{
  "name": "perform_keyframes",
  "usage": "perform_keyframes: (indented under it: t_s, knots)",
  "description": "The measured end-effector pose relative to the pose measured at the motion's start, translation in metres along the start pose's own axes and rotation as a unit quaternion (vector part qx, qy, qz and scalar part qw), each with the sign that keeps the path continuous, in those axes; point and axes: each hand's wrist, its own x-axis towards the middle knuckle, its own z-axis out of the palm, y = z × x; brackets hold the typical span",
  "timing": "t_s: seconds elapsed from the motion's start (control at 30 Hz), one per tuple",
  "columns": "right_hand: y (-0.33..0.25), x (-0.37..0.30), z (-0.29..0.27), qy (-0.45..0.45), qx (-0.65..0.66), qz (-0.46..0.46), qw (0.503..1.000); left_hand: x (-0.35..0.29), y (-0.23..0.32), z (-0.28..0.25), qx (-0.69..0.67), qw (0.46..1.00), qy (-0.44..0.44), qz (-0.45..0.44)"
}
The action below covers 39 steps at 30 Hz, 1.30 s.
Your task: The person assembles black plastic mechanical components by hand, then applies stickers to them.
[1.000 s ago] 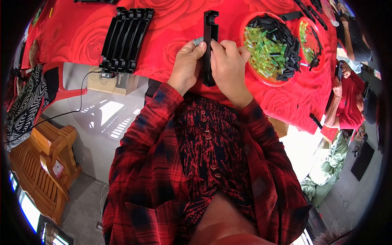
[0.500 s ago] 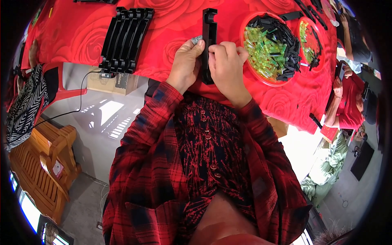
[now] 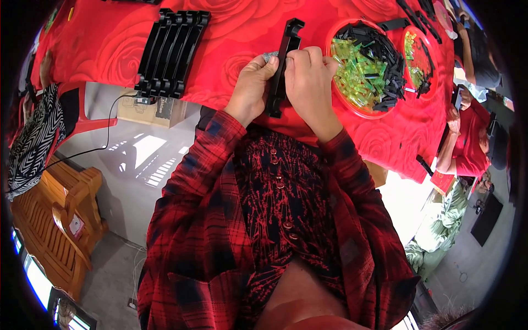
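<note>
A long black plastic part (image 3: 280, 74) with a curved notch at its far end is held over the near edge of the table, its far end leaning right. My left hand (image 3: 252, 88) grips its left side, thumb against the edge, with a grey wrap (image 3: 269, 56) on one fingertip. My right hand (image 3: 312, 91) is closed at its right side, fingertips pressed to the edge; whether a small piece sits under them is hidden. To the right stands a red round tray (image 3: 360, 114) with yellow-green clear pieces (image 3: 352, 82) and small black pieces (image 3: 393, 69).
Several like black parts (image 3: 171, 54) lie side by side at the left on the red rose-patterned tablecloth (image 3: 231, 33). A smaller red tray (image 3: 434, 74) stands farther right. Other people sit at both sides. Below the left edge are a cardboard box (image 3: 146, 114) and a wooden bench (image 3: 55, 220).
The long black part has tilted, its far end swinging right and slightly nearer. My right hand has shifted a little toward its far end; my left hand stays nearly in place.
</note>
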Motion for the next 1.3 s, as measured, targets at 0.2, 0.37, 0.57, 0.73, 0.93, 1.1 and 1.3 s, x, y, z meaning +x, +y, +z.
perform_keyframes:
  t_s: [0.2, 0.37, 0.57, 0.73, 0.93, 1.1, 1.3]
  knots:
    - [0.009, 0.009, -0.005, -0.055, 0.008, 0.021, 0.998, -0.002, 0.001, 0.002, 0.032, 0.999, 0.003, -0.002]
    - [0.011, 0.009, -0.007, -0.049, 0.034, 0.022, 0.998, -0.003, 0.000, 0.002, 0.031, 1.000, 0.003, -0.002]
    - [0.011, 0.008, -0.009, -0.060, 0.038, 0.029, 0.997, -0.003, 0.001, 0.001, 0.043, 0.999, 0.000, -0.008]
    - [0.013, 0.007, -0.011, -0.058, 0.044, 0.027, 0.997, -0.005, 0.003, 0.002, 0.036, 0.999, 0.000, -0.013]
    - [0.000, -0.007, -0.012, -0.053, 0.155, 0.144, 0.976, -0.005, 0.003, -0.004, 0.023, 0.999, -0.041, -0.009]
    - [-0.006, -0.020, -0.009, 0.027, 0.237, 0.237, 0.942, -0.013, 0.006, 0.004, 0.015, 0.999, -0.029, -0.019]
    - [0.007, -0.011, -0.012, -0.008, 0.411, 0.291, 0.864, -0.022, 0.009, 0.008, 0.092, 0.994, -0.047, -0.020]
